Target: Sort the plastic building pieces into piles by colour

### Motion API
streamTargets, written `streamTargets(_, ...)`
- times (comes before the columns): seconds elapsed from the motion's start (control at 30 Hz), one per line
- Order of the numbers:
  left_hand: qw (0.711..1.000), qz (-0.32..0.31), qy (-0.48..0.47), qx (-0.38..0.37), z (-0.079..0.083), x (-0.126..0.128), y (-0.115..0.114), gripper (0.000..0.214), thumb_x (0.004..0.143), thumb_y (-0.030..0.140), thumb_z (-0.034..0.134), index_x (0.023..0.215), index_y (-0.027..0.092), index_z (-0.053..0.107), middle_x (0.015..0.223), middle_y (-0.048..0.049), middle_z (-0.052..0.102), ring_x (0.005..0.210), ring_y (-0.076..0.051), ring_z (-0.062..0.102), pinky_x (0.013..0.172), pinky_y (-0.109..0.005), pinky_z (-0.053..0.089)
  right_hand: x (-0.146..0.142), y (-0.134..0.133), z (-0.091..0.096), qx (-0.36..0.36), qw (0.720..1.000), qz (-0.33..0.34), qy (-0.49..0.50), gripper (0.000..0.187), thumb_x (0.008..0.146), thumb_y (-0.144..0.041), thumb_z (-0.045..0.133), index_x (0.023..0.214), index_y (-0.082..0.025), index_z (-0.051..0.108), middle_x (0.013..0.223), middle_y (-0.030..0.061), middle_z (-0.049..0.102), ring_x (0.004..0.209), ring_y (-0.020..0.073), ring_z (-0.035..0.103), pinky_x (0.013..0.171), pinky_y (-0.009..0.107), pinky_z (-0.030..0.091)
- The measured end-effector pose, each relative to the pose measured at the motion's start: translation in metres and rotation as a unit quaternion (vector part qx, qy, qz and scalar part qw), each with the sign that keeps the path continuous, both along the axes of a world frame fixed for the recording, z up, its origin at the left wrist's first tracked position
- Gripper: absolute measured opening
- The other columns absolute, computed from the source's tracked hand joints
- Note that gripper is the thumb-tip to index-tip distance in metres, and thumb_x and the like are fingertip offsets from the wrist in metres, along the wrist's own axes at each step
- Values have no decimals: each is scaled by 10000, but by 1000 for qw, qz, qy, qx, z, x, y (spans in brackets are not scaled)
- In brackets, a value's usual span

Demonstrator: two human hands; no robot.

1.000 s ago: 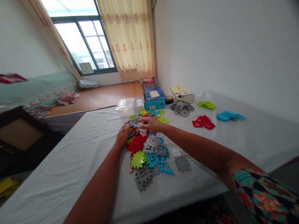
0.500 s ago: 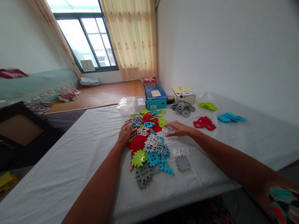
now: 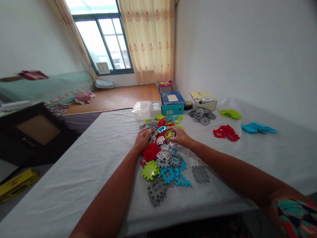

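Our right hand point(image 3: 180, 136) has moved inward over the pile point(image 3: 151, 151), fingers apart; left hand's point(image 3: 143, 139) grip we cannot tell; raking could scatter it

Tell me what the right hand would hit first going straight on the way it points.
The right hand would probably first meet the blue piece just ahead of it, though depth is hard to judge.

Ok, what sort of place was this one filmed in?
Probably a bedroom in a home: there's what looks like a brown mat-topped bed, a long yellow patterned fabric curtain beside a dark-framed glass window, and a square white clock near it.
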State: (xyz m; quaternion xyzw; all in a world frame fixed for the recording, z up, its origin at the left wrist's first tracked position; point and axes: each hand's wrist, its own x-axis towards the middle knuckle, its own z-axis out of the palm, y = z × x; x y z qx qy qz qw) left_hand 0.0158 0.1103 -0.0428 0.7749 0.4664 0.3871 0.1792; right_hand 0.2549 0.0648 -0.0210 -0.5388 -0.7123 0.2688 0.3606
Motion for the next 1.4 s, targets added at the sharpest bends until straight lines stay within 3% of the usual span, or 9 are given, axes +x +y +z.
streamTargets(0.17,998,5,-62,14,-3,-1,4,505,941,503,313,1147,198,659,1248,-76,611,1240,-213,485,1108,-409,331,-32,20,29,4,994,86,65,474,745,-226,662,1209,-163,592,1008,56,662,834,168,613,780,317,493)
streamTargets(0.3,988,52,-146,-2,-2,-5,6,504,943,498,323,1247,204,595,1300,-79,573,1248,-217,485,1102,-401,341,-47,9,62,86,978,146,-119,433,815,-254,647,1240,-201,589,1191,96,619,1038,222,581,910,376,448)
streamTargets(0.4,985,53,-161,-23,0,-6,6,497,955,478,292,1229,216,613,1279,-62,593,1228,-211,504,1097,-391,349,-53,-33,75,187,940,152,-241,316,872,-317,600,1160,-191,634,1258,124,585,1141,249,516,957,411,403)
streamTargets(0.53,989,13,-144,-28,1,-5,6,495,957,468,278,1181,227,648,1263,-45,612,1220,-200,512,1106,-377,336,-64,-108,58,280,837,383,-272,368,911,-476,512,1182,-242,599,1288,64,582,1211,226,461,999,412,348)
streamTargets(0.63,991,-6,-128,-23,1,-4,4,470,937,479,342,1163,213,658,1246,-56,620,1221,-210,509,1104,-382,333,-62,-136,35,294,793,444,-295,406,902,-510,500,1203,-249,575,1329,60,553,1291,245,383,1033,448,287)
streamTargets(0.9,997,-17,-72,-15,3,-5,-5,365,835,448,564,1125,242,645,1142,-39,660,1101,-233,573,1015,-404,418,-5,-81,26,284,814,354,-363,333,886,-375,569,1203,-277,592,1467,36,424,1379,248,264,1088,449,207)
streamTargets(1.07,998,-3,-71,-1,2,-4,-3,353,858,458,518,1096,237,655,1123,-44,661,1093,-225,576,1019,-406,416,37,-49,46,239,891,183,-339,434,894,-332,569,1324,-285,530,1487,75,393,1368,270,295,1085,485,266)
streamTargets(1.23,996,12,-85,21,2,-4,0,398,885,468,454,1108,212,661,1162,-67,639,1143,-218,549,1051,-396,388,91,-93,53,75,947,114,-291,752,779,-542,650,1432,-247,423,1394,135,491,1252,307,478,1028,451,398)
streamTargets(1.4,996,26,-87,21,3,-1,0,428,900,480,410,1103,204,666,1155,-70,649,1139,-221,550,1054,-406,385,104,-147,14,-11,956,95,-279,1073,505,-619,806,1450,-316,397,1449,144,418,1288,388,421,986,491,431)
